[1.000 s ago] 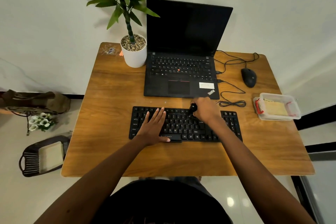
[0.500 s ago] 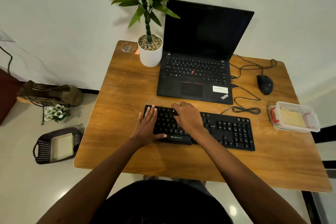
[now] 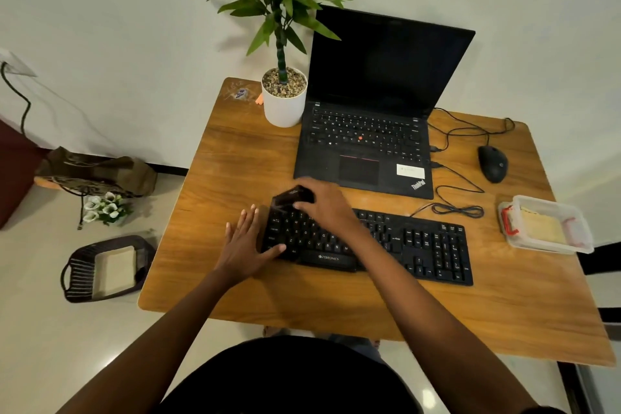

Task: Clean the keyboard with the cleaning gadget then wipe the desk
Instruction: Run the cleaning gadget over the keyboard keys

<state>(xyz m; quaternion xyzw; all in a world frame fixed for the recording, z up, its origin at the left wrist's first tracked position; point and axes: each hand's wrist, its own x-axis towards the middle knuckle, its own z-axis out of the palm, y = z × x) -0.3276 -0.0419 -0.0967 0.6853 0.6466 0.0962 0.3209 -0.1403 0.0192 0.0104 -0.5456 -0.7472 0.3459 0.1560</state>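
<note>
A black keyboard (image 3: 420,242) lies across the middle of the wooden desk (image 3: 235,158), in front of an open black laptop (image 3: 366,141). My right hand (image 3: 324,207) is closed on a small black cleaning gadget (image 3: 291,197) over the keyboard's far left corner. My left hand (image 3: 247,244) rests flat with fingers spread at the keyboard's left end, its thumb on the nearest keys. A clear container (image 3: 546,223) with a yellowish cloth inside stands at the desk's right edge.
A white pot with a green plant (image 3: 285,101) stands left of the laptop. A black mouse (image 3: 492,163) and its coiled cable (image 3: 458,210) lie at the right. On the floor to the left are a dark basket (image 3: 104,267), white flowers and a bag.
My right hand has slid the gadget leftward along the top key rows, from the middle to the far left corner. My left hand has shifted to the keyboard's left end. My head turned left.
</note>
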